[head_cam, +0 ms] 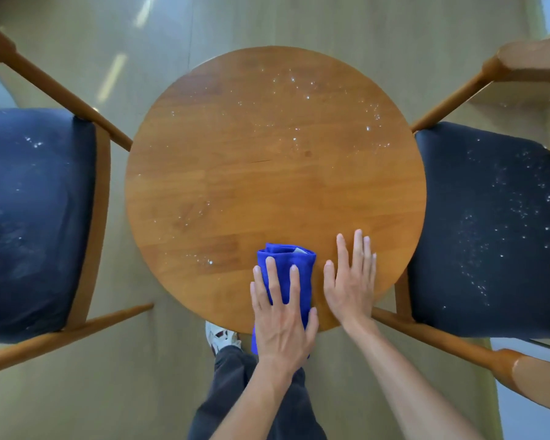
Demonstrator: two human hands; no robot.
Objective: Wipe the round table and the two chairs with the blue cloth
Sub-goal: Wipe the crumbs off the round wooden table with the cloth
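A round table (267, 173) of warm, glossy wood is seen from above, its top built of joined planks with visible grain. White specks and crumbs are scattered over its far half and in a small patch near the left front. A blue cloth (294, 265), soft and folded into a thick oblong pad, lies on the near edge of the table, with its near end hanging just past the rim. The left hand (281, 315) is laid flat on the cloth, fingers straight and spread, pressing it down without curling round it. The right hand (351, 281) is laid flat on the bare wood just beside the cloth, fingers straight and close together, with nothing held.

A left chair (35, 217) and a right chair (489, 223) are set against either side of the table. Each has a rounded wooden frame with tapered arms and a dark navy padded seat; both seats are dusted with white specks, more densely on the right one. Pale wood-look floor (159, 376) is seen below, with dark trousers (235, 392) and a white shoe (218, 338) under the table's near edge.
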